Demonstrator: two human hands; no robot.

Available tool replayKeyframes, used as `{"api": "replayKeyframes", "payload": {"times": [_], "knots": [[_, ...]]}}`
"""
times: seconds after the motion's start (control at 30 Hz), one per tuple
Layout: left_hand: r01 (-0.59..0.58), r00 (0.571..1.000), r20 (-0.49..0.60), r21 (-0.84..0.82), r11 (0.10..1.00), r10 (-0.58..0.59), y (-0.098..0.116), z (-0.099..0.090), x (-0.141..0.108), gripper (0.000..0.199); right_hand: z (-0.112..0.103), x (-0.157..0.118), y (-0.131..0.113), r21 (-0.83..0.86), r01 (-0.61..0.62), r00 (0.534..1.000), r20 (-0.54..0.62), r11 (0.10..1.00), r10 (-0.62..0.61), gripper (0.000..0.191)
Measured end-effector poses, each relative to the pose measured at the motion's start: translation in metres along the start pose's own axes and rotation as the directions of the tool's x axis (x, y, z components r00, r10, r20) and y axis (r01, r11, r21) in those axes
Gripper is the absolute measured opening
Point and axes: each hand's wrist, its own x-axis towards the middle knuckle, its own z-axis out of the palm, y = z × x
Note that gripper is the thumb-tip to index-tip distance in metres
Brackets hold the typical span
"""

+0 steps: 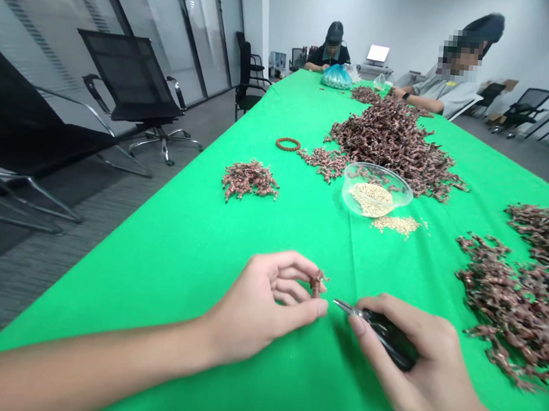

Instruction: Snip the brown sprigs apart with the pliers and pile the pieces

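Observation:
My left hand (257, 308) pinches a small twisted copper-brown piece (316, 283) between thumb and fingertips. My right hand (426, 363) grips small black-handled pliers (388, 336), whose steel tips (344, 307) point left, close to the held piece but apart from it. Heaps of similar copper-brown pieces lie on the green cloth-covered table (212, 270): a large heap (517, 313) beside my right hand, a small one (248, 180) ahead of my left hand, and the biggest (393, 145) farther ahead. A clear glass bowl (375, 189) holds pale beige beads (371, 198), with more beads (395, 224) spilled in front of it.
A brown bead bracelet (287, 144) lies on the cloth. Two co-workers (331, 52) (449, 73) sit at the far end near a blue-tinted plastic bag (336, 77). Black mesh office chairs (132, 86) stand along the left side, beyond the table edge.

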Motion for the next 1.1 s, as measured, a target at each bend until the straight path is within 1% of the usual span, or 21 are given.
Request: {"api": "replayKeyframes", "payload": {"times": [0.1, 0.17, 0.2, 0.23, 0.27, 0.3, 0.33, 0.47, 0.53, 0.6, 0.67, 0.73, 0.77, 0.8, 0.83, 0.87, 0.93, 0.97, 1.03, 1.07, 1.1], "knots": [[-0.066, 0.994, -0.087, 0.035, 0.997, 0.068, -0.002, -0.004, 0.003, 0.033, -0.001, 0.002, 0.000, 0.012, -0.031, 1.000, 0.002, 0.999, 0.031, 0.006], [-0.178, 0.974, -0.116, 0.146, 0.973, 0.196, 0.000, -0.014, 0.008, 0.029, -0.001, 0.003, 0.000, 0.019, -0.043, 0.999, 0.007, 0.999, 0.043, 0.007], [-0.246, 0.951, -0.131, 0.228, 0.942, 0.280, 0.002, -0.022, 0.012, 0.027, -0.001, 0.003, 0.000, 0.017, -0.050, 0.999, 0.010, 0.999, 0.050, 0.008], [-0.306, 0.916, -0.155, 0.323, 0.895, 0.370, 0.005, -0.032, 0.017, 0.024, 0.000, 0.002, 0.000, 0.015, -0.061, 0.998, 0.012, 0.998, 0.061, 0.009], [-0.352, 0.868, -0.182, 0.432, 0.830, 0.462, 0.008, -0.043, 0.022, 0.020, 0.000, 0.002, 0.001, 0.013, -0.072, 0.997, 0.013, 0.997, 0.072, 0.011], [-0.371, 0.803, -0.227, 0.531, 0.762, 0.550, 0.012, -0.056, 0.028, 0.015, 0.000, 0.002, 0.001, 0.011, -0.087, 0.996, 0.016, 0.996, 0.087, 0.012], [-0.347, 0.741, -0.293, 0.604, 0.718, 0.604, 0.016, -0.068, 0.035, 0.015, 0.000, 0.001, 0.001, 0.010, -0.099, 0.995, 0.019, 0.995, 0.099, 0.014], [-0.257, 0.618, -0.434, 0.676, 0.690, 0.655, 0.026, -0.111, 0.064, 0.021, 0.001, 0.000, 0.001, 0.026, -0.100, 0.994, 0.034, 0.995, 0.099, 0.016], [-0.217, 0.579, -0.470, 0.698, 0.682, 0.666, 0.028, -0.123, 0.080, 0.021, 0.001, -0.001, 0.000, 0.029, -0.079, 0.996, 0.040, 0.996, 0.078, 0.017], [-0.179, 0.556, -0.498, 0.711, 0.680, 0.666, 0.030, -0.130, 0.094, 0.022, 0.001, -0.001, -0.001, 0.026, -0.051, 0.998, 0.044, 0.998, 0.049, 0.017], [-0.141, 0.522, -0.543, 0.705, 0.695, 0.657, 0.034, -0.133, 0.103, 0.025, 0.001, -0.001, -0.002, 0.026, -0.018, 0.999, 0.037, 0.999, 0.017, 0.017], [-0.132, 0.495, -0.576, 0.690, 0.712, 0.650, 0.039, -0.128, 0.103, 0.030, 0.000, 0.000, -0.003, 0.039, 0.011, 1.000, 0.018, 0.999, -0.012, 0.016], [-0.145, 0.501, -0.573, 0.684, 0.715, 0.649, 0.042, -0.122, 0.099, 0.033, -0.001, 0.000, -0.003, 0.051, 0.023, 1.000, 0.005, 0.998, -0.024, 0.016], [-0.172, 0.527, -0.548, 0.680, 0.713, 0.650, 0.045, -0.114, 0.092, 0.034, -0.002, 0.001, -0.003, 0.068, 0.033, 0.999, -0.005, 0.997, -0.033, 0.016], [-0.211, 0.573, -0.500, 0.676, 0.706, 0.650, 0.047, -0.103, 0.082, 0.034, -0.002, 0.001, -0.003, 0.089, 0.043, 0.999, -0.011, 0.995, -0.043, 0.016], [-0.261, 0.640, -0.420, 0.669, 0.696, 0.643, 0.048, -0.089, 0.069, 0.033, -0.003, 0.001, -0.003, 0.110, 0.050, 0.999, -0.012, 0.993, -0.049, 0.016], [-0.371, 0.780, -0.181, 0.638, 0.675, 0.600, 0.047, -0.057, 0.041, 0.030, -0.002, 0.001, -0.003, 0.140, 0.062, 0.998, -0.004, 0.988, -0.062, 0.015], [-0.414, 0.825, -0.058, 0.614, 0.672, 0.562, 0.044, -0.041, 0.026, 0.027, -0.002, 0.001, -0.003, 0.144, 0.072, 0.997, 0.005, 0.987, -0.073, 0.014], [-0.475, 0.864, 0.149, 0.557, 0.681, 0.480, 0.038, -0.013, 0.003, 0.026, -0.001, -0.001, -0.003, 0.133, 0.103, 0.994, 0.024, 0.986, -0.107, 0.011], [-0.486, 0.873, 0.237, 0.505, 0.713, 0.427, 0.034, -0.003, -0.004, 0.028, 0.000, -0.002, -0.002, 0.123, 0.127, 0.991, 0.028, 0.984, -0.131, 0.010], [-0.481, 0.877, 0.259, 0.476, 0.736, 0.405, 0.030, 0.005, -0.009, 0.030, 0.000, -0.002, -0.002, 0.111, 0.155, 0.987, 0.029, 0.982, -0.159, 0.008]]}}
